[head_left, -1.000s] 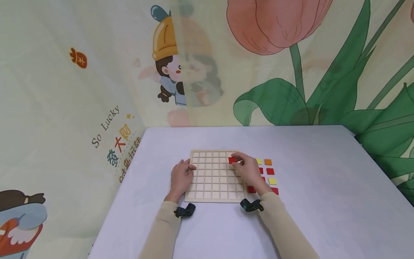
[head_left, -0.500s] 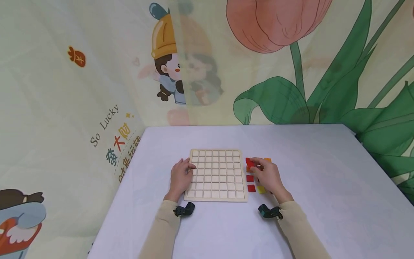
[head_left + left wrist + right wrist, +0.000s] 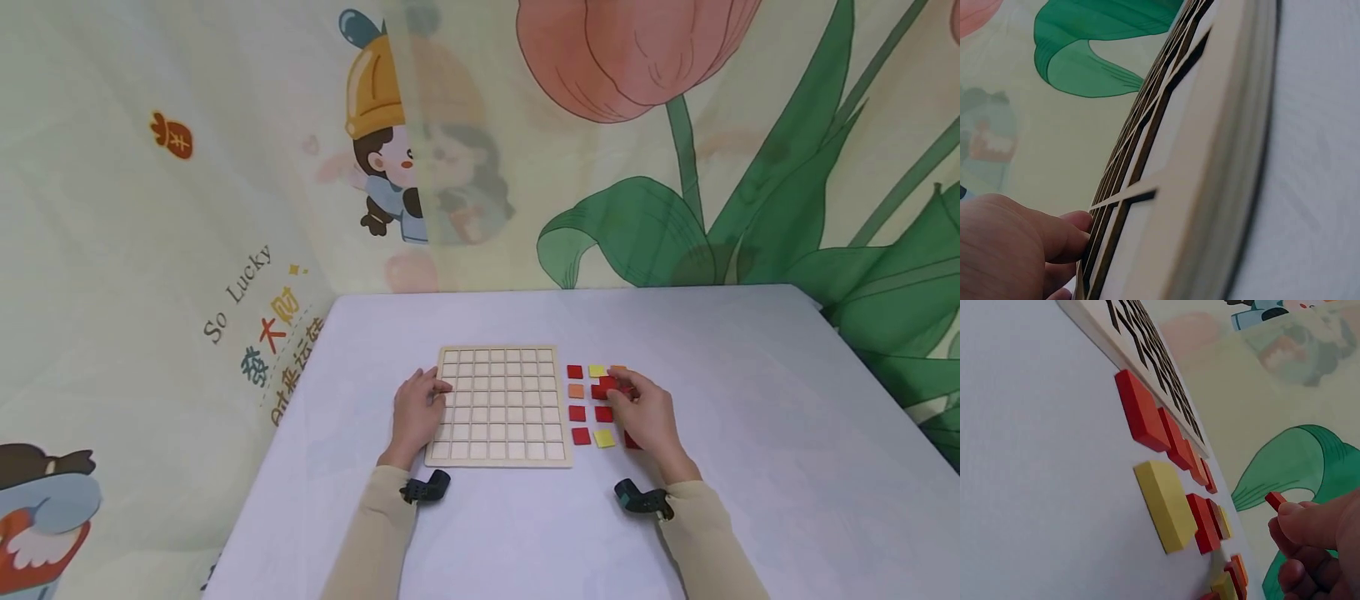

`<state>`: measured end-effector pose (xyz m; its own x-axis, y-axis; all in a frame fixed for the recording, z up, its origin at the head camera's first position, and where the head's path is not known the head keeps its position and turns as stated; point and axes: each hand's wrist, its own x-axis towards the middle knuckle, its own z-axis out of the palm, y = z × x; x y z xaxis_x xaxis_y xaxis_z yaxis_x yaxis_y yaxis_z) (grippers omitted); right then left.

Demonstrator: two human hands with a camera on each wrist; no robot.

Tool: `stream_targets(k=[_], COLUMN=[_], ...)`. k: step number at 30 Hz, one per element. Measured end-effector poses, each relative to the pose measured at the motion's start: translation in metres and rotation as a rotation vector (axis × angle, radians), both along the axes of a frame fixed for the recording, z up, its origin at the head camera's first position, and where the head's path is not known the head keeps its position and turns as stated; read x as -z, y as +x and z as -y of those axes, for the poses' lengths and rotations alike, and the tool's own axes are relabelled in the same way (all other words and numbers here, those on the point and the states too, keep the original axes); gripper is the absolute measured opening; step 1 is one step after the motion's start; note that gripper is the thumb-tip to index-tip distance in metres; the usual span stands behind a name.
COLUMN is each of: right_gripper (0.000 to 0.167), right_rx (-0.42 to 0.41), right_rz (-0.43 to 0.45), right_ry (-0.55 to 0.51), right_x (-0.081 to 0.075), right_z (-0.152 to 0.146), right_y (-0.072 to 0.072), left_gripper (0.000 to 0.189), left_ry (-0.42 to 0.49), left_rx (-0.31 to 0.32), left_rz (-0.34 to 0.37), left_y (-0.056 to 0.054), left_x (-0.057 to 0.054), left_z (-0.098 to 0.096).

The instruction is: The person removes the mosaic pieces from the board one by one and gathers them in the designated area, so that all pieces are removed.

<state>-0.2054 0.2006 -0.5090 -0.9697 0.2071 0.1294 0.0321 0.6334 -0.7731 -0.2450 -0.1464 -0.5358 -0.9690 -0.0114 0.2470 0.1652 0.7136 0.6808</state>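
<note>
My right hand (image 3: 651,423) pinches a red square tile (image 3: 1274,500) between thumb and fingertips, raised above the loose tiles to the right of the board. In the head view the held tile overlaps another red tile (image 3: 597,392) in the middle column. My left hand (image 3: 417,410) rests at the left edge of a pale wooden grid board (image 3: 495,466), its fingers loosely bent and the tips touching the rim. The left wrist view shows these fingers (image 3: 1069,240) right against the grid strips. All the board's visible squares are bare.
Several flat tiles lie in columns beside the board, among them a red one (image 3: 581,436), a yellow one (image 3: 604,438) and an orange one (image 3: 575,391). My right hand partly hides the rightmost column. A white cloth (image 3: 517,533) covers the table, with printed curtains behind it.
My right hand has carried the red tile from above the board's upper right squares rightward, past the first tile column, to above the middle one. The left hand stays at the board's edge.
</note>
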Motion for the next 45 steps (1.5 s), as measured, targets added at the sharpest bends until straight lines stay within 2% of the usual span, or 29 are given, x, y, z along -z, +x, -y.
stream_targets(k=[6, 16, 25, 34, 45], right_gripper=[0.039, 0.036, 0.035, 0.035, 0.031], right_rx=[0.071, 0.157, 0.130, 0.127, 0.095], right_rz=[0.014, 0.033, 0.055, 0.048, 0.010], right_ry=[-0.033, 0.047, 0.073, 0.107, 0.171], right_x=[-0.001, 0.009, 0.019, 0.019, 0.022], right_z=[-0.015, -0.039, -0.046, -0.048, -0.044], right_y=[0.003, 0.002, 0.005, 0.004, 0.001], left_gripper=[0.014, 0.015, 0.015, 0.015, 0.015], left_ry=[0.002, 0.003, 0.008, 0.010, 0.014], left_rx=[0.007, 0.007, 0.014, 0.017, 0.007], left_rz=[0.009, -0.009, -0.002, 0.011, 0.001], left_y=[-0.001, -0.001, 0.001, -0.001, 0.002], left_x=[-0.002, -0.006, 0.000, -0.002, -0.003], left_z=[0.000, 0.000, -0.001, -0.004, 0.000])
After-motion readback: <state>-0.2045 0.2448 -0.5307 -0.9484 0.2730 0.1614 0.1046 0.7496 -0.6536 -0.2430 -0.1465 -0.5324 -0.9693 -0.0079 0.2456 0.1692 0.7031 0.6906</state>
